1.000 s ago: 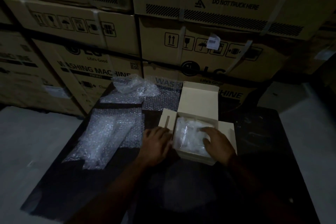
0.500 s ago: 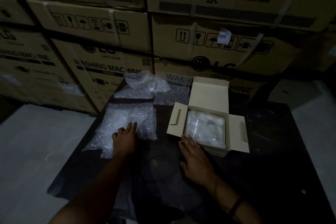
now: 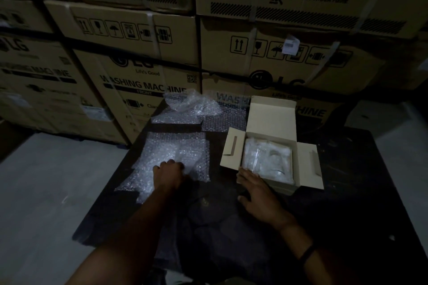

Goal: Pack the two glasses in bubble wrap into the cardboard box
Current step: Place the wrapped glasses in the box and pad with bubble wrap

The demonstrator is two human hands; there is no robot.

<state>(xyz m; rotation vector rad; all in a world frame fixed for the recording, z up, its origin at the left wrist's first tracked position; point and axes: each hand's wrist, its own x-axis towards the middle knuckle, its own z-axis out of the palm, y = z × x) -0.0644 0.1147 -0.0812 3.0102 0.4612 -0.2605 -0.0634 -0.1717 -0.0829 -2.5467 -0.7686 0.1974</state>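
Head view, setting: A person works in dim light at a dark desk [image 3: 347, 169]. A wall of stacked washing-machine cartons [image 3: 139, 37] hems it in at the back, and grey floor [image 3: 46, 187] shows to the left.
Cardboard box: The small cardboard box [image 3: 271, 118] sits right of centre on the desk. Its lid stands upright at the far side and both side flaps are folded outward.
First glass: A wrapped glass [image 3: 268, 159], pale in its bubble wrap, lies inside the box and fills most of the opening.
Second bundle: A loose bundle [image 3: 185, 157] of bubble wrap lies on a spread sheet [image 3: 162, 143] on the desk, left of the box. The light is too poor to make out a glass within.
Left hand: The left hand [image 3: 168, 172] is on the near edge of that bundle, knuckles up, fingers curled down into the wrap and gripping it.
Right hand: The right hand [image 3: 257, 190] lies flat on the desk with fingers straight and spread, holding nothing. Its fingertips touch the box's near left corner.
In the way: The box's left flap [image 3: 231, 148] juts out toward the bundle, with a strip of bare desk between them. The right hand sits at the near corner of the opening.
Surroundings: A crumpled wad [image 3: 190, 104] of bubble wrap and a spare sheet [image 3: 223, 120] lie at the far edge of the desk, behind the bundle and just left of the lid.
Wrist: A dark band [image 3: 305, 254] circles the right wrist.
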